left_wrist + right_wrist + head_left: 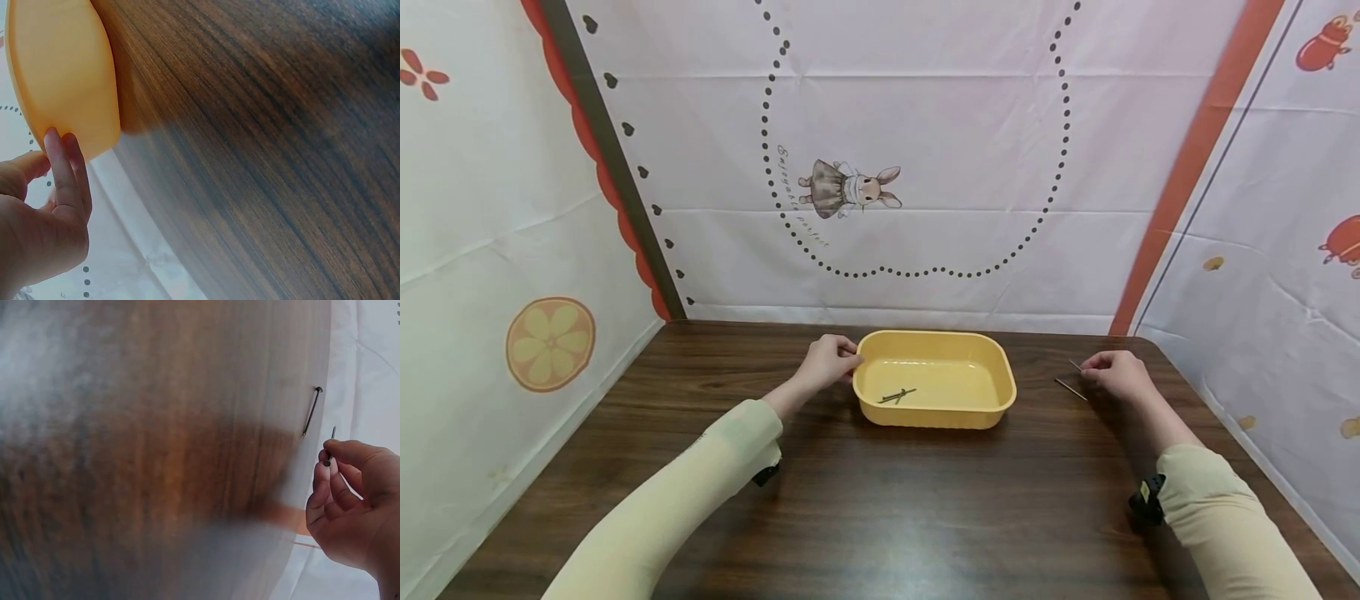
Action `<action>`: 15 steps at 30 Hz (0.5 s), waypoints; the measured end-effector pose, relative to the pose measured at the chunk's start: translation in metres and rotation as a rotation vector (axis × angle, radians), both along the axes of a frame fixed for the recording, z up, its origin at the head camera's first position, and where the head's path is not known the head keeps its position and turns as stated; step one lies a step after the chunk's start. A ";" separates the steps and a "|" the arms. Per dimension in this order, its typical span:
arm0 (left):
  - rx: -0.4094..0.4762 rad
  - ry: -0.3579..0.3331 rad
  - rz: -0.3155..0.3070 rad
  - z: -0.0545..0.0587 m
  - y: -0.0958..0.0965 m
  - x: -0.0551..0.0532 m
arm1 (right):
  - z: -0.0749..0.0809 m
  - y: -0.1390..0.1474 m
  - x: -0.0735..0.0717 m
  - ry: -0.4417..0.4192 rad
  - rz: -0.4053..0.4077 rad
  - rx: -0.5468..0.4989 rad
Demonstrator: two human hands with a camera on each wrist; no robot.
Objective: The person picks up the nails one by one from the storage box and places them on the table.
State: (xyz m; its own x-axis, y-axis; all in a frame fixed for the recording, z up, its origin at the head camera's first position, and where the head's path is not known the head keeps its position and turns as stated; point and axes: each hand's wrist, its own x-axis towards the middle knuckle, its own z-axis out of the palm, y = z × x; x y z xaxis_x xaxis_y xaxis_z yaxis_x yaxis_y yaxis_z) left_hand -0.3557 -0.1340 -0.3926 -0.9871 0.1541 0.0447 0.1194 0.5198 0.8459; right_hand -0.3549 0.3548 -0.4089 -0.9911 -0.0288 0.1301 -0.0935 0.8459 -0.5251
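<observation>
A yellow plastic tray [934, 419] stands on the table, with several nails [897, 396] lying inside near its left front corner. My left hand [829, 362] pinches the tray's left rim; in the left wrist view the thumb is at the rim and the fingers [61, 169] lie against the outer wall. Off to the right of the tray, my right hand [1116, 374] pinches a nail [333, 434] between thumb and fingertips, its head pointing toward the palm side. Another nail [312, 412] lies on the table just beside that hand.
The dark wood-grain table [910, 508] runs back to a printed cloth wall [917, 167]. More printed cloth hangs along the left side [490, 250] and right side [1285, 317]. Table surface stretches in front of the tray and between it and the right hand.
</observation>
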 end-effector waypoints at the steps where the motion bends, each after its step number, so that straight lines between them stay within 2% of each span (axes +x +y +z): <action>1: 0.001 -0.001 -0.001 0.000 0.000 0.000 | -0.001 0.000 0.001 -0.003 -0.006 0.002; 15: -0.003 0.001 0.006 -0.001 0.001 -0.001 | -0.006 -0.004 0.008 -0.025 -0.038 -0.019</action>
